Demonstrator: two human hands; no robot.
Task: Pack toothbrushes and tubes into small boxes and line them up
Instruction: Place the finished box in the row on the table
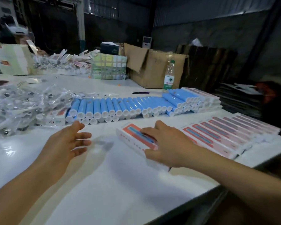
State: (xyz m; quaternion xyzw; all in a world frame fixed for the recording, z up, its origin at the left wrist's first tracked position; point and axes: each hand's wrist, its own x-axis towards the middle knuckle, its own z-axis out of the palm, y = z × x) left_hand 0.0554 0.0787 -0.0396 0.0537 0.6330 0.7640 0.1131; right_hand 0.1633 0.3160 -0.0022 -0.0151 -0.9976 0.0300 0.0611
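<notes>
A small white and orange box [131,134] with a blue toothbrush picture lies flat on the white table [113,176]. My right hand [165,143] rests on top of it, fingers spread over its lid and thumb at its near side. To its right runs a row of the same boxes [225,132], side by side. My left hand [66,142] hovers over the table to the left, fingers spread and holding nothing. Behind both hands lie several blue tubes [120,106] with white caps in rows. A heap of toothbrushes in clear wrappers [21,104] fills the left.
A stack of boxes [208,99] stands behind the tubes at the right. A plastic bottle [169,77] and an open carton [154,67] stand at the back. Purple scissors [140,92] lie mid-table. Another person's hand [40,51] shows far left. The table edge runs diagonally at the lower right.
</notes>
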